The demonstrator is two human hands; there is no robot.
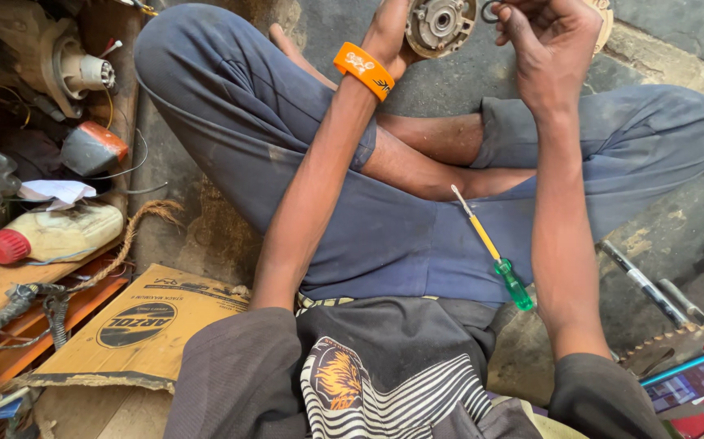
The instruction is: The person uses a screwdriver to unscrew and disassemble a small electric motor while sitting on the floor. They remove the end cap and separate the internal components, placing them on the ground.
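The person sits cross-legged on the floor (pixel 677 236), dark blue trousers (pixel 254 106) filling the middle of the frame. A flattened cardboard box (pixel 144 325) lies at the lower left, just beside the left knee, and above it the left edge is crowded with a pale plastic bottle with a red cap (pixel 55 233), a small motor part with a white end (pixel 83 71) and loose wires.

At the top centre, a round metal hub part (pixel 437 24) is cut by the upper frame edge. The left hand (pixel 392 28), an orange wristband (pixel 363 71) on its wrist, is closed on the hub's left side. The right hand (pixel 551 45) sits just to the right of the hub with fingers curled; a small dark ring (pixel 490 11) shows at its fingertips, though whether it is pinched cannot be told.

A screwdriver with a yellow shaft and green handle (pixel 494 256) lies across the lap, between the forearms and well apart from both hands. Metal tubes (pixel 645 284) lie at the lower right. Open floor shows only at the upper right.
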